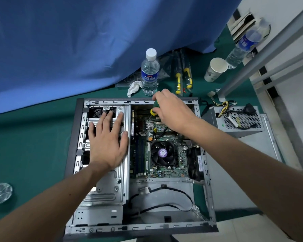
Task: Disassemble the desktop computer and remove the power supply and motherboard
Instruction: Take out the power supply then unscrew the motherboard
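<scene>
Computer case (207, 173) lies open on its side on the green table (30, 145), and we lean over it with both arms. Our left hand (108, 145) rests flat on the metal drive cage (110, 186) in the case's left half, fingers straight and spread, the tips at the cage's far end. Our right hand (173, 112) curls round the yellow and green handle of a screwdriver (154, 110) — the handle angles down toward the motherboard (164, 135) near the far wall of the case; we cannot see the tip. The motherboard sits in the right half, its black fan (162, 153) just nearer us than the screwdriver. The power supply (238, 119) is already out, standing on the table just to the right of the case with its wires loose. Beyond the case stand a water bottle (150, 72), a paper cup (215, 69) and two more screwdrivers (183, 79) — all by the blue cloth (77, 41).
</scene>
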{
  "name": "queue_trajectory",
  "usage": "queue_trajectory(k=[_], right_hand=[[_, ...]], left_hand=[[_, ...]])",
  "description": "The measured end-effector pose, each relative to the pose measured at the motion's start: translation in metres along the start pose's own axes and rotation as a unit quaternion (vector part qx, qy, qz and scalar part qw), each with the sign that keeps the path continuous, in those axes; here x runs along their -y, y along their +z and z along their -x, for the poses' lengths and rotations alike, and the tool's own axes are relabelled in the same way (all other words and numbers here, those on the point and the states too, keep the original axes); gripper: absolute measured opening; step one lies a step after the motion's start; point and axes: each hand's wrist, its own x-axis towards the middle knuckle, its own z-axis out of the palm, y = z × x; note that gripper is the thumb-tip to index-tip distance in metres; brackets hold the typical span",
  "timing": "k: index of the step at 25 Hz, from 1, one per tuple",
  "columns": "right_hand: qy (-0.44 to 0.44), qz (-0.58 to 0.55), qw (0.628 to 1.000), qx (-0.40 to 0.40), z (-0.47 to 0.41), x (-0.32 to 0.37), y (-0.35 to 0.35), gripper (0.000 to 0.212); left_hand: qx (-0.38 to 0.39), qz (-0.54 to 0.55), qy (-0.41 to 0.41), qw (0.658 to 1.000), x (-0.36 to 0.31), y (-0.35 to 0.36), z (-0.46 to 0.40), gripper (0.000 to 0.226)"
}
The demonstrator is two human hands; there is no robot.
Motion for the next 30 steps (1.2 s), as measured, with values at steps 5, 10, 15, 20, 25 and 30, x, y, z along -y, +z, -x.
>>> queue_trajectory(k=[5,10,15,20,25,30], right_hand=[[-0.037,0.000,0.999,-0.010,0.003,0.005,-0.002,0.031],[-0.043,0.016,0.999,-0.022,0.004,0.004,-0.004,0.030],[-0.064,0.038,0.997,0.000,0.008,0.003,0.000,0.028],[-0.071,0.061,0.996,0.008,0.010,0.004,0.002,0.029],[-0.042,0.088,0.995,0.021,0.003,0.011,0.002,0.032],[-0.035,0.159,0.987,0.004,-0.003,0.023,0.006,0.035]], left_hand=[[0.002,0.001,-0.001,1.000,0.000,0.000,0.001,0.060],[0.003,-0.003,0.000,1.000,0.000,0.001,0.000,0.060],[0.004,-0.003,0.002,1.000,0.001,0.001,0.000,0.060],[0.001,0.000,-0.001,1.000,0.001,0.002,0.000,0.061],[0.002,0.002,0.000,1.000,0.001,0.002,0.000,0.061],[0.000,0.006,0.001,1.000,0.000,0.002,0.000,0.062]])
